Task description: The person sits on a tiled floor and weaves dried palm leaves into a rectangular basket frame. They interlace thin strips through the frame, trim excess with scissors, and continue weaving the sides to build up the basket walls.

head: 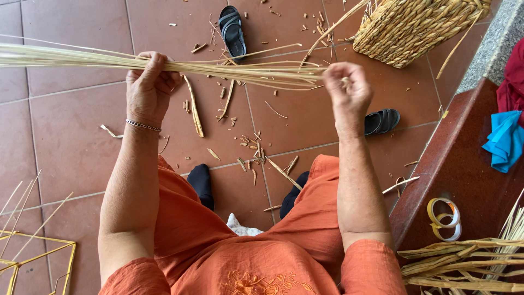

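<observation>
Both fists clamped on the reeds [229,68], stretched across at twelve o'clock: left hand [148,87] mid-bundle, right hand [346,90] pinching the tips. Light, springy, likely brittle strands, so best gripped bunched, near the ends. Basket [415,27] at one o'clock.

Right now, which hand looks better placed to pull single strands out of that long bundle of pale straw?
Probably the right hand: it pinches the pale straw bundle at its tapered end, while the left hand grips the thick middle.

From the woven basket [415,27] I see one sandal [233,31] lying to its left on the floor [71,136], another sandal [381,121] just before it, tape rolls [445,218] farther before it.
</observation>
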Action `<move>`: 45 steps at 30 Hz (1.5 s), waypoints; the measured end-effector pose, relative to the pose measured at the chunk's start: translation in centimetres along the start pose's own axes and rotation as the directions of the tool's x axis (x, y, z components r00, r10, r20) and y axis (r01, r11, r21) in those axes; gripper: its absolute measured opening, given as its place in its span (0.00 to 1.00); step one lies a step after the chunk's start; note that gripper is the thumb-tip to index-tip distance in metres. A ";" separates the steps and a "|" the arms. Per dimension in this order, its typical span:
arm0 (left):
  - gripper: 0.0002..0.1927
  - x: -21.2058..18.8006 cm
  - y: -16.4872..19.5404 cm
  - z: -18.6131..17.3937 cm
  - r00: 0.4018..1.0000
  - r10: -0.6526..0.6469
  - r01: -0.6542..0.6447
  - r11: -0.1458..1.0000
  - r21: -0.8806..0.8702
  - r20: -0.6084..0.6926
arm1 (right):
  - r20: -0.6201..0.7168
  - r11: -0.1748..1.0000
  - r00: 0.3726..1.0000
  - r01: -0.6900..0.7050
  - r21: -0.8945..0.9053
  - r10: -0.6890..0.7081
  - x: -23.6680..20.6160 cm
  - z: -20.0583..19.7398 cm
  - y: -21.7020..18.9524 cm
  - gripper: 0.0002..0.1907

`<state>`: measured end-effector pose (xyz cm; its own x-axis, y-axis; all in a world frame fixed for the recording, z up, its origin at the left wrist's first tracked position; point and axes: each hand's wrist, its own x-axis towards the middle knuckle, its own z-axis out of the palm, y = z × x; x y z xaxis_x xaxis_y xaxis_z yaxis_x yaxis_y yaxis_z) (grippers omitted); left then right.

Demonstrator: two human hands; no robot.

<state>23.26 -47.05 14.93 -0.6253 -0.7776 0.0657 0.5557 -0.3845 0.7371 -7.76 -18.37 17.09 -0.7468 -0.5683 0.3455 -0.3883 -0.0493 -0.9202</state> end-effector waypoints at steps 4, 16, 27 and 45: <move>0.03 0.0 0.2 0.0 1.000 -0.009 0.009 1.000 -0.001 -0.013 | -0.010 0.926 0.974 -0.211 0.313 0.226 1.5 -1.4 0.9 0.33; 0.04 -0.3 -1.2 1.1 0.998 -0.061 0.059 0.995 0.080 0.021 | 0.177 0.885 0.976 -0.193 0.423 0.128 1.2 0.8 1.6 0.46; 0.15 -0.4 -3.8 2.4 0.957 0.124 -0.285 0.574 0.768 0.263 | 0.301 0.588 0.925 -0.381 0.713 0.233 1.0 0.9 1.2 0.13; 0.14 -1.0 -8.9 11.2 0.985 -0.113 0.024 0.839 0.543 0.130 | 0.287 0.939 0.957 -0.068 0.338 -0.034 -1.7 10.5 -1.7 0.16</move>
<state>12.81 -37.32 15.86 -0.7500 -0.6578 0.0693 0.1538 -0.0715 0.9855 -0.21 -25.94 16.15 -0.5470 -0.7778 0.3095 -0.1309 -0.2857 -0.9493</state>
